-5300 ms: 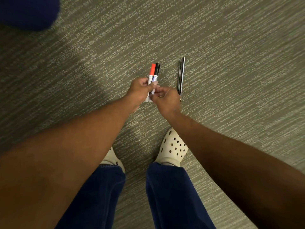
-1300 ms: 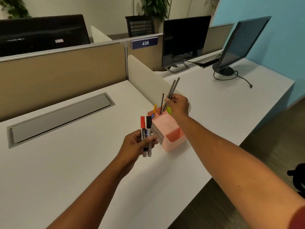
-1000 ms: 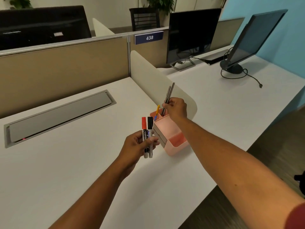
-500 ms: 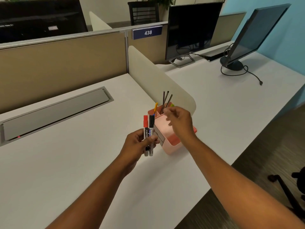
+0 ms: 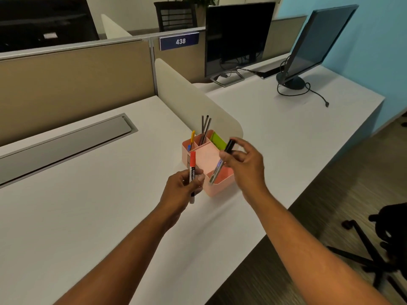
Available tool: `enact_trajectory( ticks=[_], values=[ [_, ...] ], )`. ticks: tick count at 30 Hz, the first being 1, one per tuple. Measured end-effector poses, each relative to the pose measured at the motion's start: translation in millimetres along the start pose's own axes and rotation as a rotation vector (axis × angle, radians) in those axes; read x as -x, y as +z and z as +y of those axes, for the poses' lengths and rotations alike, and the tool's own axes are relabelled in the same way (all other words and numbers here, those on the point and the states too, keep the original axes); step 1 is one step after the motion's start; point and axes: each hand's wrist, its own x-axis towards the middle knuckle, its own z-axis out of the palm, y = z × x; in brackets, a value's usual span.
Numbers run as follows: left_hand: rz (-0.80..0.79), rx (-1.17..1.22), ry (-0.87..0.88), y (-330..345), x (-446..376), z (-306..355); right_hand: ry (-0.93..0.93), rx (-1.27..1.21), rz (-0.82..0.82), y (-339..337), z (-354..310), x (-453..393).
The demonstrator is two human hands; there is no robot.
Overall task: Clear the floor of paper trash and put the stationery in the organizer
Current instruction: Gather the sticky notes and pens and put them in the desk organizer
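Observation:
A pink organizer (image 5: 220,188) stands on the white desk (image 5: 88,212) near its front edge. Thin dark pens (image 5: 205,128) stand upright in its back compartment, an orange-capped pen (image 5: 192,137) in the left one, and a green pad (image 5: 218,140) at the back right. My left hand (image 5: 182,190) grips a red-capped marker (image 5: 192,170) upright, just left of the organizer. My right hand (image 5: 246,164) pinches a black-capped marker (image 5: 222,160), tilted, over the organizer's front tray.
A cream divider panel (image 5: 189,102) rises right behind the organizer. Two monitors (image 5: 237,36) with trailing cables stand at the back right. A grey cable cover (image 5: 66,139) lies in the desk at left. A black chair base (image 5: 374,249) sits on the floor at right.
My right hand let the thin pens go into the back compartment, then took the black-capped marker from my left hand. My left hand now holds only the red-capped marker.

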Motion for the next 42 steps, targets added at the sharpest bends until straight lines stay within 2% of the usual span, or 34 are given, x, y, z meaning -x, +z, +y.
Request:
enact_trajectory(
  ticks=[3,5,14,16,18,20,21,25,27,36,42],
  values=[
    [0.041,0.032,0.004,-1.7,3.1,1.4,-0.120,0.166,0.100,-11.0,3.6,-9.3],
    [0.070,0.036,0.022,-2.2,6.3,1.3,-0.135,0.231,0.110,-9.4,12.6,-11.8],
    [0.183,0.012,0.107,-5.4,17.5,0.9,-0.142,0.540,-0.087,27.0,61.6,-2.8],
    [0.185,0.013,0.105,-5.9,18.5,1.4,-0.134,0.607,-0.082,27.9,58.9,-1.1],
    [0.181,0.012,0.109,-6.7,18.8,1.2,-0.156,0.594,-0.003,23.5,51.8,0.6],
    [0.174,-0.001,0.124,-7.0,19.1,1.1,-0.183,0.469,0.056,18.9,42.0,9.4],
    [0.166,-0.010,0.134,-6.0,19.3,0.9,-0.180,0.396,0.041,18.1,35.9,17.2],
    [0.127,-0.130,0.188,6.1,21.3,-1.2,-0.164,0.230,-0.188,23.8,14.7,47.4],
    [0.108,-0.178,0.210,12.9,21.8,-1.9,-0.204,0.205,-0.190,23.2,9.2,48.1],
    [0.194,-0.337,0.254,10.3,27.5,3.9,-0.345,0.290,0.158,-16.5,5.1,7.7],
    [0.229,-0.364,0.236,8.1,35.3,-2.2,-0.315,0.487,0.073,0.6,33.4,-3.2]
  ],
)
